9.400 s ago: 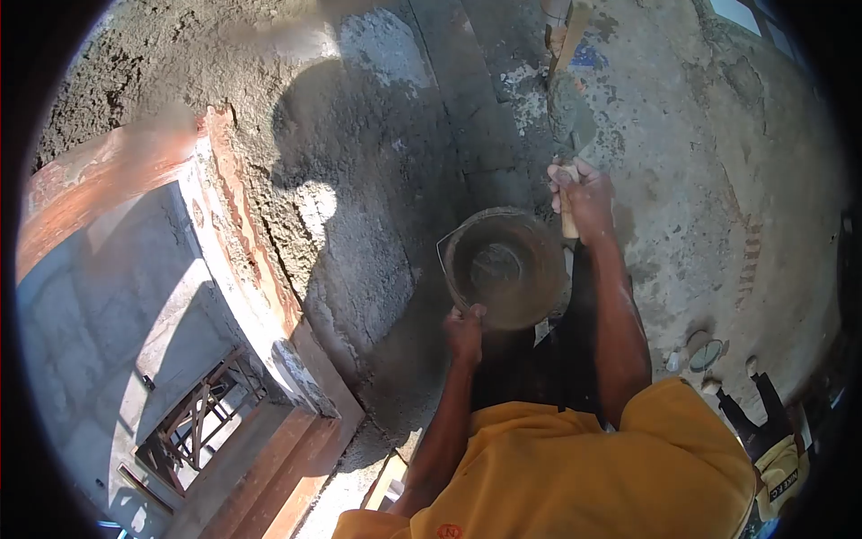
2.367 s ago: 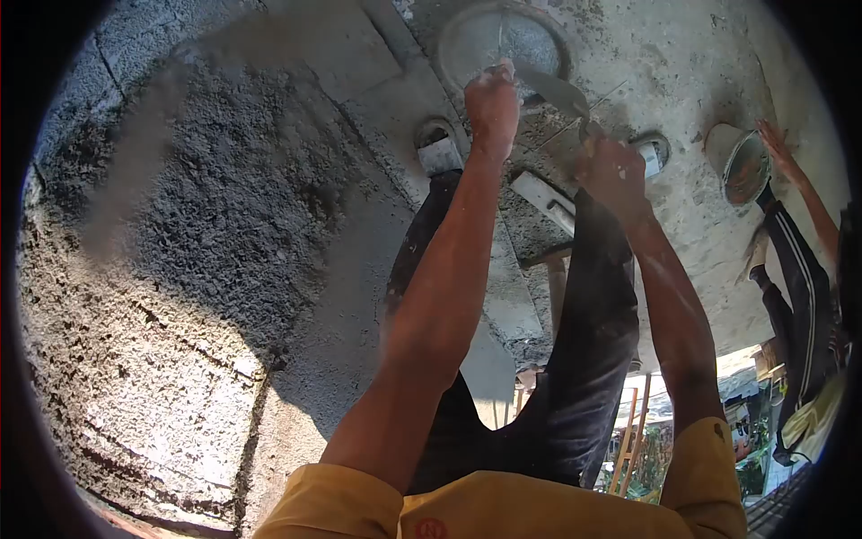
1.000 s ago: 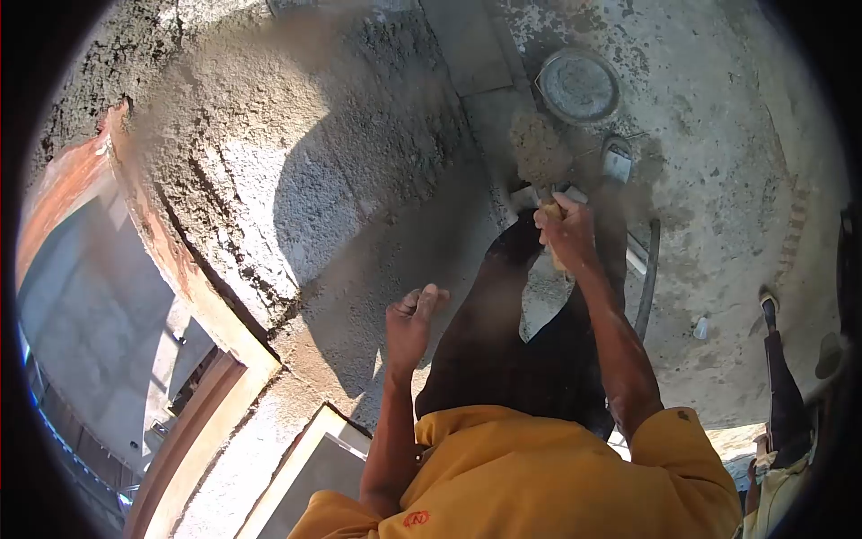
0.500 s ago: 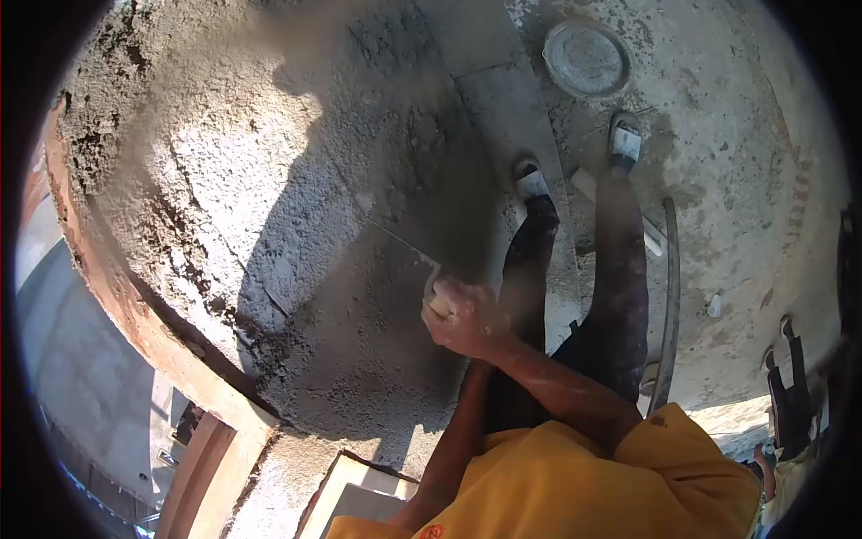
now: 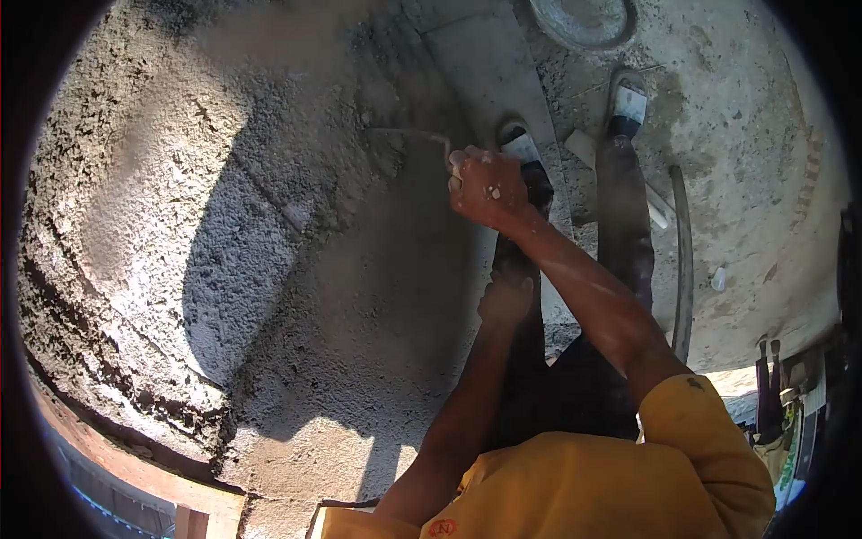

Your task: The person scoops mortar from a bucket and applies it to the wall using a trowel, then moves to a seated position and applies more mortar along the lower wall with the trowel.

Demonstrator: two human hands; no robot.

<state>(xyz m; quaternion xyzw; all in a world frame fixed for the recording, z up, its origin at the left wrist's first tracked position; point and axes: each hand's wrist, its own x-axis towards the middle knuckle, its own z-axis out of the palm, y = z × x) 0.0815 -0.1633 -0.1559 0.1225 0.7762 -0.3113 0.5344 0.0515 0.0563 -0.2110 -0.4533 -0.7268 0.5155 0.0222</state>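
Note:
My right hand (image 5: 489, 189) is closed around the handle of a trowel (image 5: 409, 134), whose thin blade shows nearly edge-on. The blade points left over a rough, wet-looking grey mortar surface (image 5: 359, 260); I cannot tell whether it touches. Grey mortar smears the knuckles of this hand. My left hand (image 5: 505, 298) is lower, close to my dark trouser leg. It looks dim and blurred, and its fingers cannot be made out clearly.
A round pan (image 5: 584, 22) lies on the floor beyond my feet. Beside my legs are a dark curved hose or strip (image 5: 682, 260) and a pale pipe-like piece (image 5: 657, 205). A small white cup (image 5: 718, 279) is to the right. Another person's legs (image 5: 769, 386) show at the right edge.
My right hand has moved up and away from my body with the trowel. My left hand has come apart from it and now shows lower. The view has shifted.

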